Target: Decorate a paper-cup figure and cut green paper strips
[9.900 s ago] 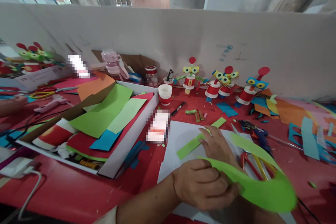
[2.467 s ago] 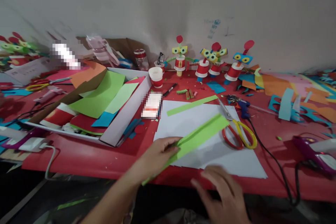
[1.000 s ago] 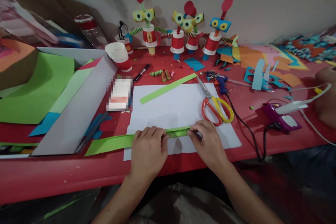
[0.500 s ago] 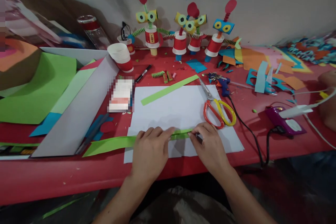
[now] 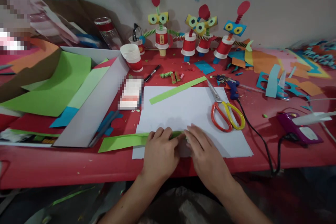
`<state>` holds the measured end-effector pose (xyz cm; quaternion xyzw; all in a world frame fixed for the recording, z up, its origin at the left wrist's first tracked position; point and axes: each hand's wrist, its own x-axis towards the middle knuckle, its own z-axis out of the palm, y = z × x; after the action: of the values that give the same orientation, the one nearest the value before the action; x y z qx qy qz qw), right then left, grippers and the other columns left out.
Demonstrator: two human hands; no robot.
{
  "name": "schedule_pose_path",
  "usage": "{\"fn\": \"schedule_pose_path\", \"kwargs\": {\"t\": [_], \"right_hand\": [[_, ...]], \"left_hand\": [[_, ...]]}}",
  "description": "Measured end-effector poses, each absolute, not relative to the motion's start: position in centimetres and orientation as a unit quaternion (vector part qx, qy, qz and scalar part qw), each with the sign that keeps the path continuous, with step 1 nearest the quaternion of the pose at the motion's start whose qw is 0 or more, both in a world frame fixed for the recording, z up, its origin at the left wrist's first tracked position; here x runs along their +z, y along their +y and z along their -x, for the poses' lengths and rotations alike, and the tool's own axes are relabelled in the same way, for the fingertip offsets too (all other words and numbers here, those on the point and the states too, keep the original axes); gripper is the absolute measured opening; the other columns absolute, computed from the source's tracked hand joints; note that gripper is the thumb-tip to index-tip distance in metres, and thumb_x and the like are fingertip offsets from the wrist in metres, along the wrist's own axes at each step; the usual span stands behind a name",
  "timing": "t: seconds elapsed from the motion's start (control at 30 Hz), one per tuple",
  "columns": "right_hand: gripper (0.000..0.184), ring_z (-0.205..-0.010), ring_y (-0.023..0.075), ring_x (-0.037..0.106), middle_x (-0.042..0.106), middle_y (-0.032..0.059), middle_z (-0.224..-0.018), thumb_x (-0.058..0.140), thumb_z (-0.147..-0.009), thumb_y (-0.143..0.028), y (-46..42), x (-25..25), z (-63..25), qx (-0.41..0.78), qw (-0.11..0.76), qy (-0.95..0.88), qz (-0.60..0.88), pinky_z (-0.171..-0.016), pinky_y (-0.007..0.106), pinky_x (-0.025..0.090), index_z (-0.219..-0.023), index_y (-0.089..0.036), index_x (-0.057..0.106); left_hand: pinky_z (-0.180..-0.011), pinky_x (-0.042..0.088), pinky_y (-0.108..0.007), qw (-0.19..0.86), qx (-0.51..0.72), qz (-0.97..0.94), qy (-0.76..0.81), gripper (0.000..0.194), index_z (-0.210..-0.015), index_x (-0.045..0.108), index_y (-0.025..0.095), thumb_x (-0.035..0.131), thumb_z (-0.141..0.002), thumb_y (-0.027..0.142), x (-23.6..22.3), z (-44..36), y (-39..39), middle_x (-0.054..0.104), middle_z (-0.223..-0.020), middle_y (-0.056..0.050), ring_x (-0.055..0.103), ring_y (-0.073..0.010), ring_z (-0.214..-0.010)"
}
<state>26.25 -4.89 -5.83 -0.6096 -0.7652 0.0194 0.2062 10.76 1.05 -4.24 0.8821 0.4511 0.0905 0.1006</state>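
A long green paper strip (image 5: 123,142) lies across the front of a stack of white paper (image 5: 178,113), its left end reaching over the red table. My left hand (image 5: 160,152) is closed on its middle, knuckles up. At the strip's right end, my right hand (image 5: 207,152) presses its fingers together over the paper; the thumb and most of that end are hidden. A narrower green strip (image 5: 178,90) rests farther back on the white sheets. To the right of it lie scissors (image 5: 217,98) with one red and one yellow handle.
An open box (image 5: 88,112) of coloured paper stands left. Stacked paper cups (image 5: 132,57), a marker (image 5: 152,73) and several paper-cup robot figures (image 5: 189,45) are behind. At right are a blue glue gun (image 5: 233,89), paper scraps (image 5: 273,80) and a purple power socket (image 5: 299,129) with a cable.
The green sheet held earlier is now a strip lying crosswise under both hands. My right fingers have gone from pinching its end to lying over it, nearer my left hand. The view has shifted left.
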Motion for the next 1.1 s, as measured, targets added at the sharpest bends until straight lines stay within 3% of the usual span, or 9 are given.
{"fn": "schedule_pose_path", "kwargs": {"t": [0.1,0.2,0.4,0.53,0.93,1.1], "right_hand": [[0.049,-0.129,0.0284,0.051,0.055,0.0188,-0.138,0.040,-0.093,-0.008,-5.3,-6.1,-25.9,0.051,0.161,-0.779,0.603,-0.101,0.044,0.052,-0.141,-0.005,0.040],[0.050,-0.133,0.0303,0.047,0.052,0.0204,-0.142,0.044,-0.093,-0.013,-5.5,-6.2,-26.2,0.054,0.137,-0.791,0.594,-0.104,0.046,0.050,-0.142,-0.003,0.040],[0.064,-0.142,0.0383,0.030,0.040,0.0188,-0.152,0.058,-0.088,-0.049,-5.9,-5.8,-25.6,0.043,0.105,-0.792,0.599,-0.104,0.056,0.046,-0.143,-0.017,0.047],[0.058,-0.142,0.0359,0.030,0.039,0.0158,-0.153,0.053,-0.092,-0.046,-6.0,-5.9,-25.0,0.038,0.106,-0.784,0.611,-0.106,0.054,0.044,-0.143,-0.017,0.047],[0.056,-0.141,0.0384,0.032,0.041,0.0191,-0.151,0.045,-0.095,-0.047,-5.9,-6.5,-25.2,-0.013,0.113,-0.796,0.594,-0.101,0.057,0.046,-0.141,-0.014,0.048],[0.057,-0.141,0.0376,0.031,0.041,0.0180,-0.151,0.043,-0.095,-0.049,-5.9,-6.7,-25.4,-0.020,0.104,-0.798,0.593,-0.102,0.056,0.046,-0.141,-0.015,0.046]], "left_hand": [[-0.070,0.041,-0.041,0.115,0.098,-0.876,0.459,0.038,-0.109,0.070,0.030,0.056,-0.079,0.012,-4.3,-11.3,0.8,0.065,-0.088,-0.005,0.056,-0.0270,-0.087],[-0.073,0.041,-0.040,0.127,0.123,-0.862,0.476,0.032,-0.109,0.068,0.029,0.052,-0.086,0.014,-4.4,-11.2,0.8,0.067,-0.090,-0.003,0.058,-0.0249,-0.087],[-0.076,0.040,-0.038,0.133,0.135,-0.825,0.533,0.011,-0.086,0.063,0.022,0.054,-0.091,0.025,-4.2,-8.3,1.3,0.068,-0.086,-0.002,0.059,-0.0237,-0.085],[-0.076,0.039,-0.037,0.118,0.131,-0.818,0.547,0.012,-0.080,0.060,0.022,0.058,-0.090,0.029,-4.3,-5.9,1.4,0.067,-0.085,-0.002,0.058,-0.0234,-0.084],[-0.070,0.034,-0.034,0.093,0.110,-0.812,0.566,0.028,-0.070,0.056,0.021,0.062,-0.086,0.043,-4.6,-0.7,3.0,0.066,-0.077,0.000,0.058,-0.0213,-0.079],[-0.071,0.037,-0.032,0.093,0.140,-0.807,0.566,0.029,-0.067,0.053,0.020,0.062,-0.087,0.039,-5.1,1.0,3.3,0.061,-0.073,0.000,0.055,-0.0177,-0.073]]}}
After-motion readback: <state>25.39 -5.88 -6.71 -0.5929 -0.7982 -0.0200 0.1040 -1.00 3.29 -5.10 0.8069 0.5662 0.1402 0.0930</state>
